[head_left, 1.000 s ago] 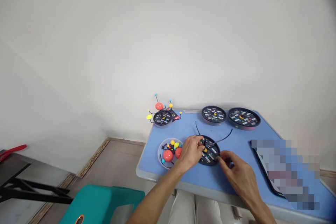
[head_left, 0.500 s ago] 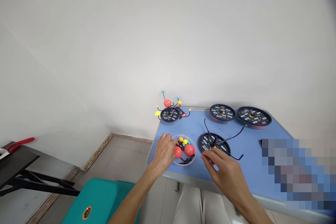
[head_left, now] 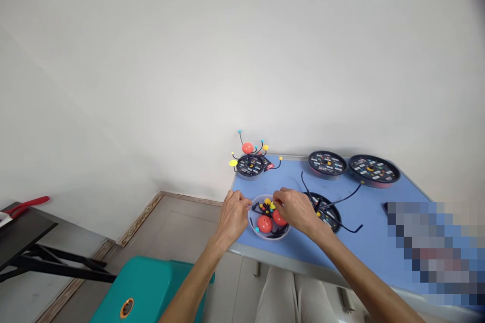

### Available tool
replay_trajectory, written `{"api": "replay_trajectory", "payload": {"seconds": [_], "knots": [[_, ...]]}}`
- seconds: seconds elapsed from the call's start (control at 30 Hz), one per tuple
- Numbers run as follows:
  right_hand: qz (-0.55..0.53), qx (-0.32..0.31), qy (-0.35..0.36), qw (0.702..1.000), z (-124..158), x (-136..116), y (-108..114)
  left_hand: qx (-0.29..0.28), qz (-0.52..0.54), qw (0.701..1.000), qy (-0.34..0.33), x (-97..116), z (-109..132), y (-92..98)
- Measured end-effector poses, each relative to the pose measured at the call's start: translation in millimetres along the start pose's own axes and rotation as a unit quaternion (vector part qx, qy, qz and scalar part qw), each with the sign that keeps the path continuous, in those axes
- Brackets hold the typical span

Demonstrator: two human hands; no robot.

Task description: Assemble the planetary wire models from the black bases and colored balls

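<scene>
A clear round bowl (head_left: 251,224) holds two large red balls (head_left: 264,224), small yellow and blue beads, and black rods (head_left: 278,233). At its left rim my left hand (head_left: 235,212) has its fingers pinched together; a dark curved rod shows beside the fingertips, but whether they grip it is unclear. My right hand (head_left: 293,206) reaches over the bowl's right side, fingers bent together above the beads, their tips partly hidden. Just right of it stands a black printed disc base (head_left: 333,214) with several bent black rods (head_left: 346,197) spreading from its middle, partly covered by my right hand.
At the back left stands a planet model (head_left: 247,148) with coloured balls on curved rods. Two black round printed trays (head_left: 327,163) lie at the back. A pixelated area (head_left: 428,247) covers the table's right. A teal stool (head_left: 151,282) stands on the floor at left.
My right hand has moved left from the disc base to over the bowl. My left hand stays at the bowl's left rim. Beads in the bowl have shifted, and the view has turned slightly.
</scene>
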State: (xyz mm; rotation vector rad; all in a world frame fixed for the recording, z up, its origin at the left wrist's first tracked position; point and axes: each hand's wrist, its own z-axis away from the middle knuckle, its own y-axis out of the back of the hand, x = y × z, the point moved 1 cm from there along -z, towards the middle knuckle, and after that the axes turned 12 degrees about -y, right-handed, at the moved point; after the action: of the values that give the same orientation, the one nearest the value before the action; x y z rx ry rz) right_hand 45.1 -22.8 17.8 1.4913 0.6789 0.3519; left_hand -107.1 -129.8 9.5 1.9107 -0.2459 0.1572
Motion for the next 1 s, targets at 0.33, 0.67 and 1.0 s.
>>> {"api": "replay_trajectory", "payload": {"seconds": [0.33,0.67,1.0], "knots": [[0.079,-0.037,0.194,0.977,-21,-35,-14,-0.026,-0.006,1.000,-0.014,2,-3,-5.8],[0.013,-0.025,0.154,0.988,-32,-25,2,-0.028,0.065,0.997,-0.018,11,10,11.6],[-0.489,-0.051,-0.042,0.870,26,36,34,-0.118,-0.042,0.991,-0.056,34,-14,-15.2]]}}
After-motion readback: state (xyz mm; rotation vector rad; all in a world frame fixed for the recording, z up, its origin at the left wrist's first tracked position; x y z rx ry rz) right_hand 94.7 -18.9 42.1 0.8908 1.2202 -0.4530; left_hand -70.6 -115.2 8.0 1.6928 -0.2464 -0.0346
